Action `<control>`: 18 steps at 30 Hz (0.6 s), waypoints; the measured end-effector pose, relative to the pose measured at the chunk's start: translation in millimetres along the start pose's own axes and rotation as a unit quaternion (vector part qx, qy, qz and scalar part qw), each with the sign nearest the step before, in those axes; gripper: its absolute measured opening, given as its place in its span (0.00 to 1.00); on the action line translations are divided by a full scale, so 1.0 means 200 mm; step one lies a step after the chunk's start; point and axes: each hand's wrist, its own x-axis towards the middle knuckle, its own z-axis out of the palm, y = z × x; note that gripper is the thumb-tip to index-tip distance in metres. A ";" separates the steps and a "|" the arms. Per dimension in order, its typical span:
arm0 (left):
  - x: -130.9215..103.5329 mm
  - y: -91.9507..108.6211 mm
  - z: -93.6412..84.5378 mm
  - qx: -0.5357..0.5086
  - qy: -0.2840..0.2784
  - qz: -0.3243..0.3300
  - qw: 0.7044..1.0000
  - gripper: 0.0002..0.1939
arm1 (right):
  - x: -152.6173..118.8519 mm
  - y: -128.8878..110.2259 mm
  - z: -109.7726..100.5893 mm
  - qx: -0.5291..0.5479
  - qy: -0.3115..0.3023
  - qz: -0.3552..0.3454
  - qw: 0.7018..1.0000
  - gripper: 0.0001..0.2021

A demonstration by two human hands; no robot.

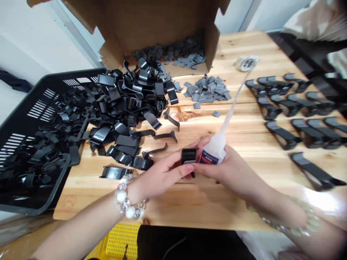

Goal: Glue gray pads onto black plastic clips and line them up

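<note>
Near the front middle of the wooden table, my left hand [168, 169] is closed on a black curved clip [188, 155], with a grey face showing at its lower side. Touching it from the right, my right hand [217, 162] grips a white glue bottle [217, 142] with a blue and red label. Its long thin nozzle points up and away from me. Left of my hands lies a heap of loose black clips [130, 97]. Beyond them is a pile of small grey pads [208, 90]. The fingertips of both hands meet and partly hide the clip.
A black plastic crate [27, 104] full of black parts stands at the left. An open cardboard box [162, 21] with grey pads is at the back. Rows of black clips [306, 133] line the right side, near a roll of clear tape [247, 63]. A yellow basket [121, 240] sits below the edge.
</note>
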 end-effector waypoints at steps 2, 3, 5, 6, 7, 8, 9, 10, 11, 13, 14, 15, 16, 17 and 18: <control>-0.01 0.02 0.00 -0.012 0.012 -0.004 1.000 0.18 | -0.01 -0.01 -0.02 0.035 -0.036 0.024 0.998 0.13; -0.01 0.03 0.00 -0.017 0.022 -0.004 1.000 0.17 | -0.01 -0.02 -0.03 0.049 -0.040 0.029 0.998 0.12; -0.02 0.04 0.01 -0.022 0.051 -0.012 0.998 0.14 | -0.01 -0.04 -0.05 0.068 -0.003 0.015 0.998 0.11; -0.02 0.05 0.01 -0.022 0.066 -0.019 0.997 0.13 | 0.00 -0.05 -0.06 0.077 0.030 0.000 0.997 0.12; -0.02 0.05 0.01 -0.020 0.080 -0.025 0.996 0.11 | 0.01 -0.06 -0.08 0.089 0.065 -0.015 0.994 0.14; -0.03 0.05 0.02 -0.015 0.089 -0.032 0.995 0.10 | 0.02 -0.07 -0.10 0.100 0.097 -0.029 0.990 0.16; -0.03 0.06 0.02 -0.008 0.094 -0.036 0.995 0.09 | 0.03 -0.07 -0.12 0.107 0.121 -0.044 0.986 0.18; -0.03 0.06 0.02 -0.001 0.095 -0.036 0.995 0.09 | 0.05 -0.08 -0.14 0.106 0.138 -0.059 0.983 0.19; -0.03 0.05 0.02 0.004 0.093 -0.036 0.995 0.09 | 0.06 -0.09 -0.16 0.097 0.151 -0.070 0.981 0.18; -0.03 0.05 0.02 0.003 0.090 -0.040 0.995 0.09 | 0.08 -0.10 -0.21 0.067 0.173 -0.084 0.979 0.17; -0.03 0.05 0.03 0.000 0.088 -0.044 0.995 0.09 | 0.09 -0.10 -0.22 0.051 0.186 -0.087 0.977 0.17; -0.03 0.05 0.03 -0.004 0.086 -0.049 0.995 0.08 | 0.09 -0.10 -0.24 0.038 0.196 -0.087 0.976 0.18; -0.03 0.05 0.03 -0.008 0.085 -0.054 0.995 0.08 | 0.09 -0.11 -0.25 0.029 0.201 -0.085 0.976 0.18; -0.03 0.05 0.03 -0.013 0.085 -0.056 0.995 0.08 | 0.09 -0.11 -0.26 0.023 0.197 -0.081 0.977 0.18; -0.03 0.05 0.03 -0.016 0.085 -0.055 0.995 0.08 | 0.09 -0.11 -0.26 0.020 0.183 -0.076 0.980 0.18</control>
